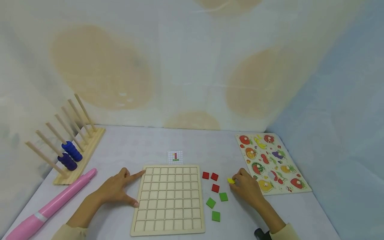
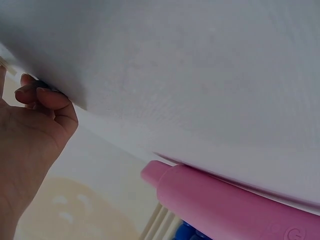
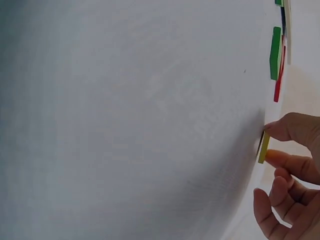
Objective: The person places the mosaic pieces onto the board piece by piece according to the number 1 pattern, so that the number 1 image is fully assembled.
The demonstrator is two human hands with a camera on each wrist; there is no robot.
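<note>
Okay, from my distant seat I take the pale wooden grid board [image 1: 168, 195] as my landmark, flat on the white table [image 1: 126, 143], its thin raised strips marking out rows of cells. At its left edge I have the person's left hand [image 1: 117, 188], forefinger and thumb spread wide with their tips touching the rim; it clasps nothing, so I count that grip as released. Off to the board's right, past some loose tiles, the right hand [image 1: 246, 186] is pinching a small flat yellow tile [image 1: 231, 180] between thumb and forefinger. My right wrist view has it gripped by two opposite ends, close to the table; whether it touches the surface I cannot tell.

Between the board and that hand I count three small red square tiles [image 1: 214, 176], just beside the board's upper right side, and three green square tiles [image 1: 223, 196], near its lower right side. A small white printed card [image 1: 175, 157] with a coloured grid pattern lies right at the board's far edge. Well right of the board, beyond the right hand, I find a cream puzzle board [image 1: 280, 190] covered in painted fruit. Well left of the board stands a pale wooden peg rack [image 1: 90, 146] carrying purple beads [image 1: 67, 162] and blue beads [image 1: 72, 151], and a long pink plastic tube [image 1: 60, 201] with a white band lies between that rack and the board
</note>
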